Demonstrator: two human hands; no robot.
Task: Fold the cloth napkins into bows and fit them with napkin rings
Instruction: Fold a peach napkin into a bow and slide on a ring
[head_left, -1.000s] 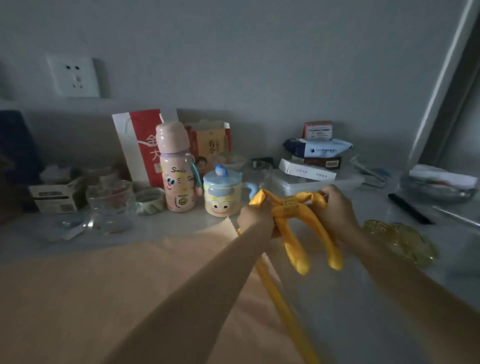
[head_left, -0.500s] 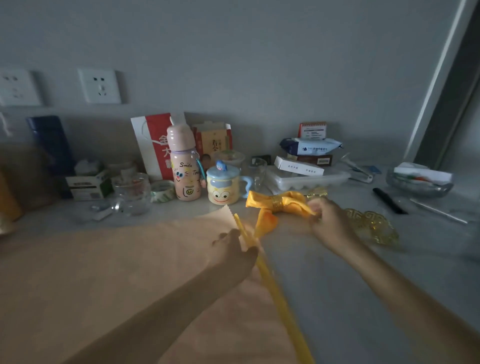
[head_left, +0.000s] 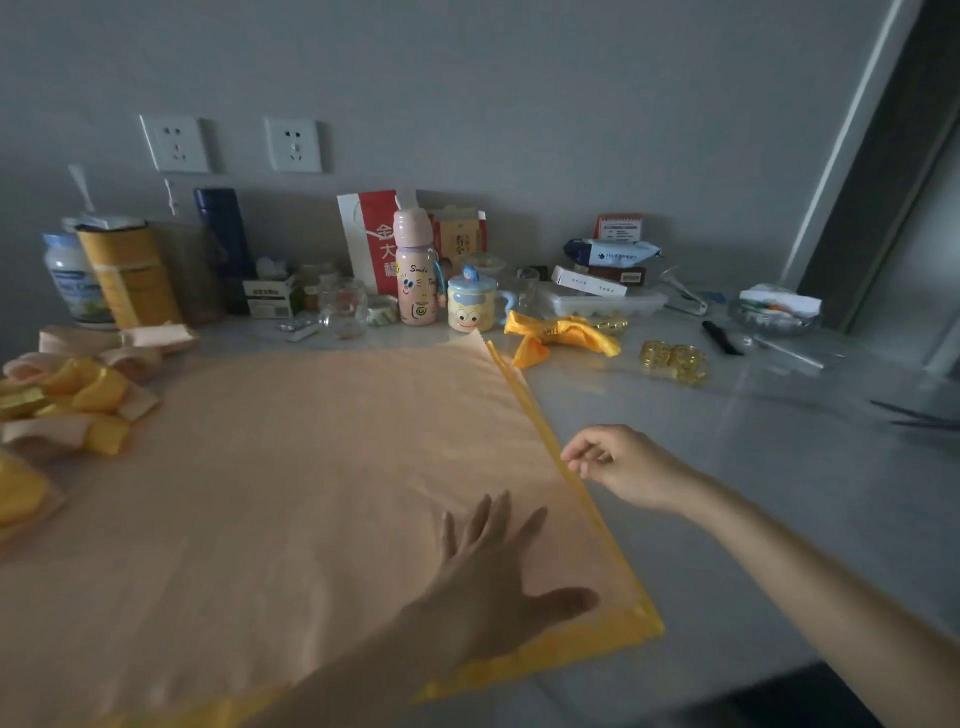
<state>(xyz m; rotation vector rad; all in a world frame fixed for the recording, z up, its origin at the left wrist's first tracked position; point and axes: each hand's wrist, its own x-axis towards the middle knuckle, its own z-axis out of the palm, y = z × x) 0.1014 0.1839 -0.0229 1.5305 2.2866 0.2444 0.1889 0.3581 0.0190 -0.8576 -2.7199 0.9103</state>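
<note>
Grey counter (head_left: 727, 467): the ringed yellow bow (head_left: 563, 335) now lies released, upper centre-right; left hand (head_left: 498, 582) spreads flat on the next napkin (head_left: 285, 467), right hand (head_left: 618, 462) curls at its edge, grip unclear. Another fold likely begins.

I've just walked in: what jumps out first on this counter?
The big peach napkin with a yellow border, spread flat on the counter, dominates. Behind its far right corner lies a finished yellow bow beside the cartoon mug, with gold napkin rings to its right. A pile of folded napkins sits at the left edge.
</note>
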